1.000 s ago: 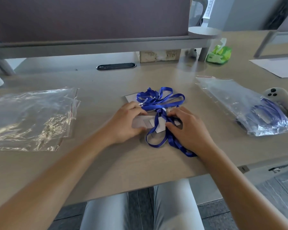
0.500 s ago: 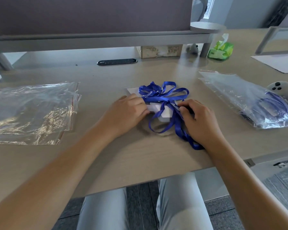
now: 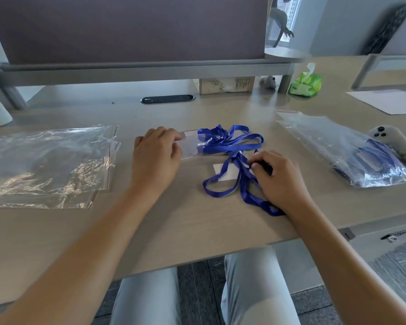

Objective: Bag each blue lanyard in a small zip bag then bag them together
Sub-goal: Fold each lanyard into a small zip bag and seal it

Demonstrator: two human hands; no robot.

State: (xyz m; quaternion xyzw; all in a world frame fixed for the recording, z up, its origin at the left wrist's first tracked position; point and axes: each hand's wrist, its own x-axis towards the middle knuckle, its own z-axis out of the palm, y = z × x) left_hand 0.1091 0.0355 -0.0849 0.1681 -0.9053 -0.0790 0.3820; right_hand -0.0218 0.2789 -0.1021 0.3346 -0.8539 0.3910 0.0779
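Nearest, a blue lanyard (image 3: 240, 181) is pinched by the right hand (image 3: 277, 181) on the desk (image 3: 185, 221). Beyond, a small zip bag (image 3: 192, 146), under more blue ribbon, is gripped at its left end by the left hand (image 3: 156, 158).

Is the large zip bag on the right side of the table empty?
No, the large zip bag on the right already holds blue lanyards in its lower end, visible through the clear plastic.
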